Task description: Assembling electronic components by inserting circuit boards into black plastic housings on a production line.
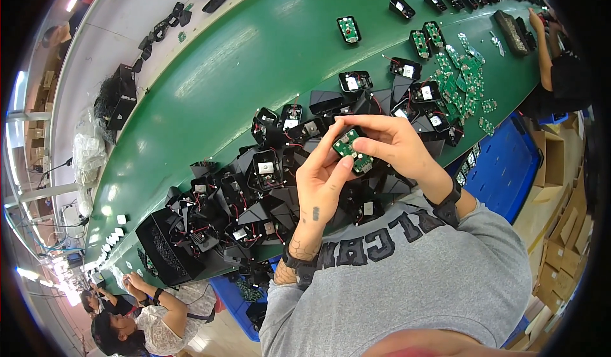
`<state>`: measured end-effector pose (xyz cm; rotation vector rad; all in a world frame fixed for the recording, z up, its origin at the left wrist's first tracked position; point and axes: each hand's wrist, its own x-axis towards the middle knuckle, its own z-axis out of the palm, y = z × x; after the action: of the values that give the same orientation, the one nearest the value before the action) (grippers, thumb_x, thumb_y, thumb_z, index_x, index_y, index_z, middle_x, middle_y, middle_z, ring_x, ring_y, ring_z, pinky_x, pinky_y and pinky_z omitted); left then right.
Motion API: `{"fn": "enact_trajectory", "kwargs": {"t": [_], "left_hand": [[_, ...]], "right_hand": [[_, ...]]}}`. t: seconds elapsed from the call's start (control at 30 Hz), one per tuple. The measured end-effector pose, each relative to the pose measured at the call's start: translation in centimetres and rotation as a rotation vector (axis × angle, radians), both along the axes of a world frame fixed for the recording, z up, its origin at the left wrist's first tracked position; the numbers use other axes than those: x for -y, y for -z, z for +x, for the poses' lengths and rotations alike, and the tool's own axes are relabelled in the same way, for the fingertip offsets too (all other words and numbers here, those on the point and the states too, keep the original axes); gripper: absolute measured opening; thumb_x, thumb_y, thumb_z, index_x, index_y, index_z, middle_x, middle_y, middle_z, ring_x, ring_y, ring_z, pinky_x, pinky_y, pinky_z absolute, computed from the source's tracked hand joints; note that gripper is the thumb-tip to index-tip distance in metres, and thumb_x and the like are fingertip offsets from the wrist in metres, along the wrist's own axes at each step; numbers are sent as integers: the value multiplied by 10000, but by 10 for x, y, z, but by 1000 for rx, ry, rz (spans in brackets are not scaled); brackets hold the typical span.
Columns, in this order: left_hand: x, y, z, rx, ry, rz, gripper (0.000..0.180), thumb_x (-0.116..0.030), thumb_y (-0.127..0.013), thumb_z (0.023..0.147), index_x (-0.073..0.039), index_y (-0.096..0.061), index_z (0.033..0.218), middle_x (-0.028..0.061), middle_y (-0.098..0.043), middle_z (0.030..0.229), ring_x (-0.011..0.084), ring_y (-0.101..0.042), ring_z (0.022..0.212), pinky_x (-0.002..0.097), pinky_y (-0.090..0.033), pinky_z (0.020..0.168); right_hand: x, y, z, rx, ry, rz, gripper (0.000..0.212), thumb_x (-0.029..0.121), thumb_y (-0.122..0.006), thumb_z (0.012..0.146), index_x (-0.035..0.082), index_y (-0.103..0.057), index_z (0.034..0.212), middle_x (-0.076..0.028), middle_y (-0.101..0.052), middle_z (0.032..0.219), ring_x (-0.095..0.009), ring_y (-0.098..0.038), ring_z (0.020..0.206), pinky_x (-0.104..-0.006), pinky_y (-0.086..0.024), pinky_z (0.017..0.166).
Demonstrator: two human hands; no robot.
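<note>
Both my hands hold one small green circuit board (351, 149) above a heap of black plastic housings (267, 191) on the green conveyor belt (254, 58). My left hand (324, 179) pinches the board's lower left edge with thumb and fingers. My right hand (391, 144) grips its upper right side, fingers curled over it. The housings below have red and black wires and small white parts inside.
A pile of loose green circuit boards (461, 80) lies at the right of the belt, with more housings (445, 0) in a row beyond. A blue bin (509, 160) stands at my right. Another person (557, 70) works at far right, others (140, 312) at lower left. A black box (165, 249) sits nearby.
</note>
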<state>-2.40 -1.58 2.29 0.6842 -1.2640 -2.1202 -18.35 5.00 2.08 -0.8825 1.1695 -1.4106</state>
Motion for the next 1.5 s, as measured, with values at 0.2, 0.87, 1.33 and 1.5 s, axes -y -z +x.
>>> {"fn": "enact_trajectory", "kwargs": {"t": [0.2,0.87,1.33,1.5], "left_hand": [[-1,7,4,39,5,-75,573,50,-553,879,-23,-389,1424,151,-578,1215,145,-607,1001,287,-553,826],[-1,5,3,179,-28,-144,498,90,-563,829,-11,-514,1315,106,-651,1025,140,-655,876,237,-546,727],[-1,1,1,76,-191,-208,499,64,-566,845,-44,-394,1301,115,-507,1147,181,-618,936,288,-600,696],[3,1,2,57,-54,-71,480,60,-578,836,-32,-417,1279,108,-500,1143,161,-610,949,289,-599,710]], "right_hand": [[-5,1,4,5,-35,33,465,10,-590,906,-30,-468,1352,-104,-585,1248,-135,-590,1074,-280,-474,943],[-5,-1,5,-78,-12,50,400,-10,-583,901,-23,-527,1297,-99,-602,1245,-146,-592,1084,-288,-479,944],[4,6,3,-660,193,-502,205,64,-759,685,70,-721,887,-60,-670,978,-325,-525,1181,-497,-330,1046],[6,16,10,-569,257,-487,100,-12,-635,743,51,-641,820,-28,-664,807,-280,-569,1047,-550,-276,1087]]}}
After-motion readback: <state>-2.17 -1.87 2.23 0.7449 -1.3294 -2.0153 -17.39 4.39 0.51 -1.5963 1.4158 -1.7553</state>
